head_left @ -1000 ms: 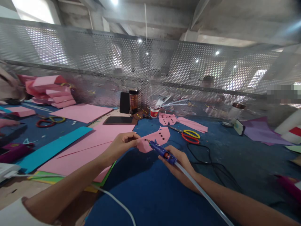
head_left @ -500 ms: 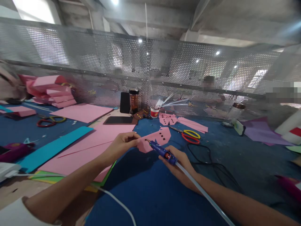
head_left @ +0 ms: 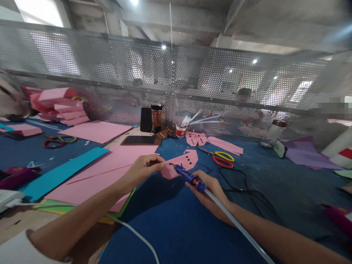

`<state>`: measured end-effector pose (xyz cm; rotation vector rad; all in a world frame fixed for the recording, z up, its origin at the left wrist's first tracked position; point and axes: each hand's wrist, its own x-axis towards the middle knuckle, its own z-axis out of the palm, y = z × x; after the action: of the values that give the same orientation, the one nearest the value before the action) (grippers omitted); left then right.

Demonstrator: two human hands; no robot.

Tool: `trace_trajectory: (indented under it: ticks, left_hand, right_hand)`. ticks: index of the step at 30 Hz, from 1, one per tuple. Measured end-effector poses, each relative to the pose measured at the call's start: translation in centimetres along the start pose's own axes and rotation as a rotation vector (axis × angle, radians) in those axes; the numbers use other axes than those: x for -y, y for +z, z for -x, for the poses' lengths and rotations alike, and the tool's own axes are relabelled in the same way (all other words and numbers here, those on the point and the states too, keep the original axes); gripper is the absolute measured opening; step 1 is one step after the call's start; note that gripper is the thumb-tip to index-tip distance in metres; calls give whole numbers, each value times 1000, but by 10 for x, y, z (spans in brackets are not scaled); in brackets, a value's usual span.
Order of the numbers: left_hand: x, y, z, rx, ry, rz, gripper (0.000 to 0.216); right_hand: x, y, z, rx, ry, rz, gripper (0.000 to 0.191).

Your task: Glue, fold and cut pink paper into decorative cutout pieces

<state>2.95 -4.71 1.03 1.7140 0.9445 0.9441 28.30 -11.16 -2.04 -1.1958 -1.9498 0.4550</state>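
My left hand [head_left: 145, 169] pinches the left end of a folded pink paper piece [head_left: 178, 162] that has small black squares on it. In my right hand [head_left: 210, 192] is a blue hot glue gun [head_left: 189, 177], its fingers closed round the body. The gun's nozzle meets the pink piece near its left end, close to my left fingertips; whether it touches cannot be told. A long translucent glue stick [head_left: 236, 222] runs out of the gun's back. Beyond lies another pink paper piece [head_left: 195, 139] with black squares.
Scissors with yellow and red handles [head_left: 222, 159] lie right of the paper, near a black cable [head_left: 247, 191]. A paper cup [head_left: 180, 131] and a brown bottle [head_left: 156, 119] stand behind. Pink sheets [head_left: 93, 179] and a blue strip [head_left: 66, 173] cover the left side.
The pink paper piece has tilted slightly, its right end a little lower. Both hands and the glue gun are almost in the same place.
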Motion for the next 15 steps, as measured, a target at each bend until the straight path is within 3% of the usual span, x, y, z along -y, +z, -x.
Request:
trace_trajectory:
  ticks: [15]
  left_hand:
    - [-1, 0, 0, -7, 8, 6, 24]
  right_hand:
    - [2, -1, 0, 3, 3, 5, 14]
